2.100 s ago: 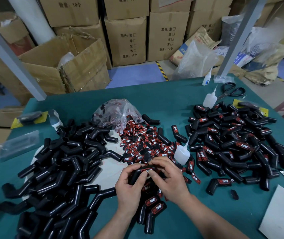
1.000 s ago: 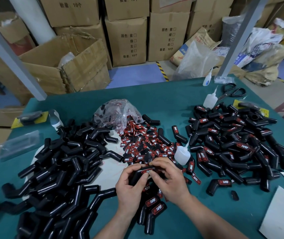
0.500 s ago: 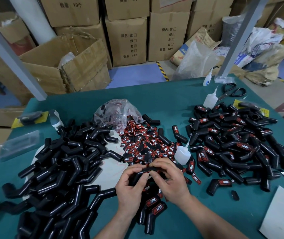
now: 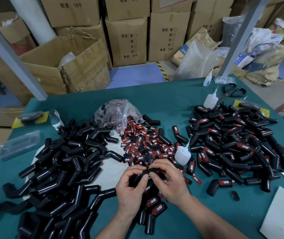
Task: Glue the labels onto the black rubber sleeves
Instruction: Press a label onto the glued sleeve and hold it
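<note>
My left hand (image 4: 131,190) and my right hand (image 4: 169,181) together grip one black rubber sleeve (image 4: 147,170) near the table's front middle, thumbs pressing on its top; any label under the fingers is hidden. Behind the hands lies a heap of red-and-black labels (image 4: 143,147). A white glue bottle (image 4: 182,155) stands just right of them. Unlabelled black sleeves (image 4: 60,166) are piled at the left. Labelled sleeves (image 4: 238,144) are piled at the right, and a few more lie below my hands (image 4: 155,207).
A clear bag of labels (image 4: 115,112) sits behind the label heap. Two more glue bottles (image 4: 210,99) and scissors (image 4: 232,92) lie at the back right. A white sheet (image 4: 282,214) lies at the front right. Cardboard boxes (image 4: 125,40) stand beyond the green table (image 4: 163,99).
Both hands stay in place on the same sleeve; the fingers shift slightly, pressing along its top.
</note>
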### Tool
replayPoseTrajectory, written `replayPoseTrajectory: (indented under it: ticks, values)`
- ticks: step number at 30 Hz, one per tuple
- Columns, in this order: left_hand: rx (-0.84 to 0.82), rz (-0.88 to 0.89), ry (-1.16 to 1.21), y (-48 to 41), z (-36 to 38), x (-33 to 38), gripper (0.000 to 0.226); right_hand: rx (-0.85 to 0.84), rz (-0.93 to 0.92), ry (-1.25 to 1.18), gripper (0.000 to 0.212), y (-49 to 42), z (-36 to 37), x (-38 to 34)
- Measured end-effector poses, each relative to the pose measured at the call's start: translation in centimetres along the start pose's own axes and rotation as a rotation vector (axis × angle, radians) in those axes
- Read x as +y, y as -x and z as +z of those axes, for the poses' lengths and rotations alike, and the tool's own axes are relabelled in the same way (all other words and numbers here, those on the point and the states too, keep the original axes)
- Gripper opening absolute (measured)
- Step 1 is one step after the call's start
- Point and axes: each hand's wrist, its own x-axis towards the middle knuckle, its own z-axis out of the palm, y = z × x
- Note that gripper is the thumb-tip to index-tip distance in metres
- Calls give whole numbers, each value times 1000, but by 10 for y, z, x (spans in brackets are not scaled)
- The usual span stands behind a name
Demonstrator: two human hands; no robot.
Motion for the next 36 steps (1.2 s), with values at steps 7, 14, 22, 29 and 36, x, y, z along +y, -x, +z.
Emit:
replayPoseTrajectory:
  ticks: [7, 14, 22, 29, 36]
  values:
    - [-9, 18, 1, -1, 0, 5, 12, -7, 58, -55, 20, 0, -4, -2]
    - [-17, -7, 5, -1, -2, 1, 11, -8, 70, -14, 19, -1, 0, -3]
    - [10, -70, 49, -3, -4, -4, 28, -33, 164, -108, 22, -1, -2, -4]
    - [-1, -66, 32, -3, -4, -7, 22, -17, 160, -83, 24, -1, 1, -5]
    - [-27, -49, 57, -1, -5, -4, 23, -6, 152, -87, 24, -1, 1, -7]
